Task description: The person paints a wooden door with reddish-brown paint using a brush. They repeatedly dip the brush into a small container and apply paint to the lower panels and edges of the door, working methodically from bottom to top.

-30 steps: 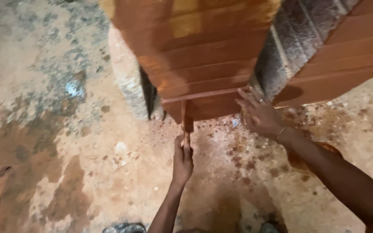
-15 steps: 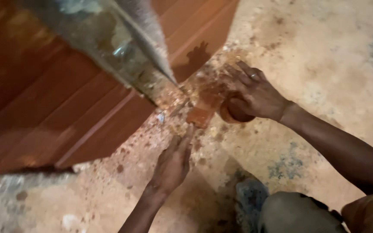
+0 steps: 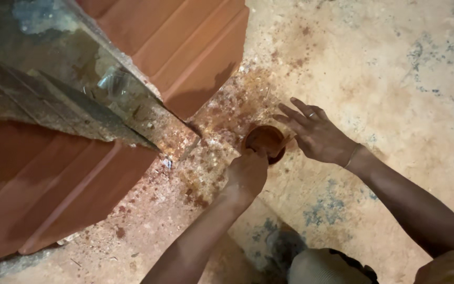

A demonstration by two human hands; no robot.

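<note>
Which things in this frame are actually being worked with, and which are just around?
In use:
- small round brown container on the floor
- left hand, at its rim
- right hand, open beside it

Just around:
- reddish-brown ribbed panels
- grey concrete post
- stained floor

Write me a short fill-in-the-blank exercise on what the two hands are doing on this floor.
1. The left hand rests on the rim of a small round ____.
2. The right hand hovers beside it with its fingers ____.
3. The floor near the reddish-brown panels is speckled with ____ stains.

Missing words: bowl; spread; reddish-brown
</note>
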